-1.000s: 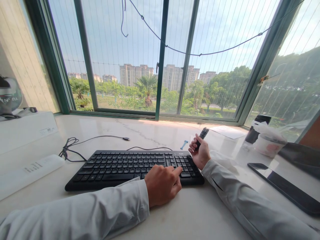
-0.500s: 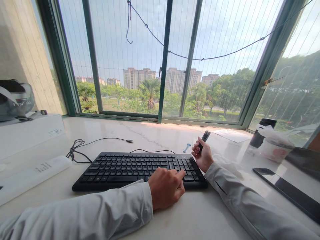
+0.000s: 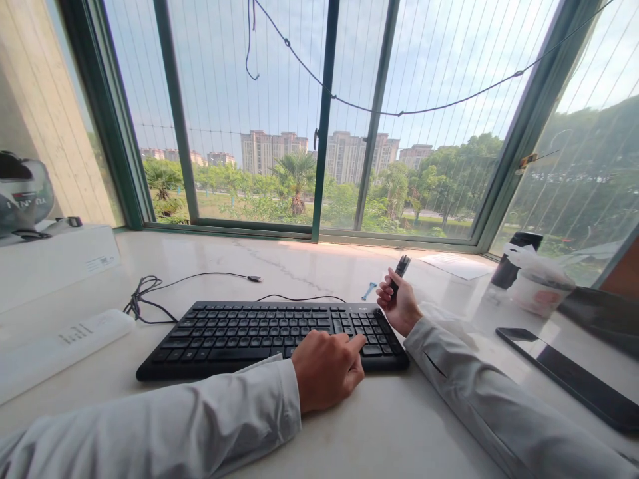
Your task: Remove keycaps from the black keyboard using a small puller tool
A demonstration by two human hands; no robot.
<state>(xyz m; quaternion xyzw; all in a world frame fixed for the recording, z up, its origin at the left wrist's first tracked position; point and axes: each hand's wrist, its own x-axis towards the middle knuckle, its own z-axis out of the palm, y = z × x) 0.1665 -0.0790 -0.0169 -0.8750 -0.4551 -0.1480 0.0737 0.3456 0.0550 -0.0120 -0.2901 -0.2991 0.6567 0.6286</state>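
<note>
- Surface (image 3: pixel 359 432): pale, marbled; carries the keyboard in front of the window (image 3: pixel 214 229).
- Black keyboard (image 3: pixel 239 332): flat on the surface, keys up, numeric keypad (image 3: pixel 374 328) at the right end.
- Black USB cable (image 3: pixel 150 286): coiled near the keyboard's upper-left corner.
- Left hand (image 3: pixel 327 372): over the keyboard's lower right; index finger extended onto the keypad, other fingers curled; grip contents cannot be determined.
- Right hand (image 3: pixel 403 311): at the keypad's upper-right edge; fingers closed around a slim black item.
- Slim black item (image 3: pixel 402 266): tilted, pronged end up.
- Blue tool (image 3: pixel 369 291): on the surface, behind the keypad.
</note>
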